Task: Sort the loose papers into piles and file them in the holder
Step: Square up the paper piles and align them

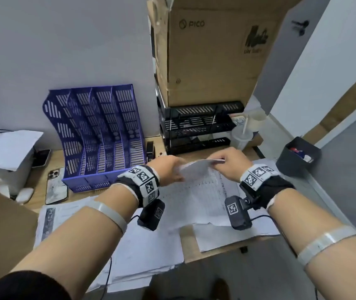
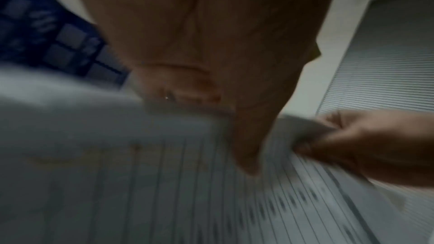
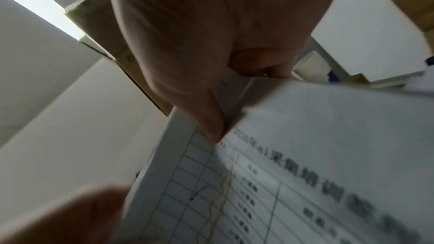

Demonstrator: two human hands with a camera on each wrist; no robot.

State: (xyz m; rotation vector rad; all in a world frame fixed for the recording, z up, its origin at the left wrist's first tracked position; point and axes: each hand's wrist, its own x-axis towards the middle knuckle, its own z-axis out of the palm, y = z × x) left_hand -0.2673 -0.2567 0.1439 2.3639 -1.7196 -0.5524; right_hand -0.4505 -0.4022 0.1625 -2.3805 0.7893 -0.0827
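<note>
1. Head view: a printed sheet (image 1: 196, 169) with a table on it is held raised over the desk (image 1: 185, 239), in front of the black rack (image 1: 196, 126). Both hands grip its far edge.
2. Left hand (image 1: 168, 169): fingers curled at the sheet's left corner. The left wrist view is blurred; the thumb appears to press on top of the paper, so a pinch is likely but not certain.
3. Right hand (image 1: 230, 163): pinches the sheet's right corner. The right wrist view shows the thumb (image 3: 202, 99) flat on the printed face, with fingers underneath.
4. The sheet's near part droops toward a pile (image 1: 226, 213) of gridded forms lying on the desk below the hands.
5. A second pile (image 1: 146, 252) of white papers lies on the desk at near left, overhanging the front edge under the left forearm.
6. Holder (image 1: 101, 137): blue slotted plastic, four upright compartments, standing at the back of the desk against the wall, left of the hands. No paper is visible in any compartment.
7. Left of the holder: two phones (image 1: 56, 187) lying flat, a white mouse (image 1: 24, 194), and a white printer (image 1: 6, 156) with a sheet on top.
8. Right of the holder: the rack under a large cardboard box (image 1: 216, 50); a clear cup (image 1: 240, 137) with a straw just beside the rack.
9. Far right: a dark bin (image 1: 298, 156) holding small items, set at the desk's edge.
</note>
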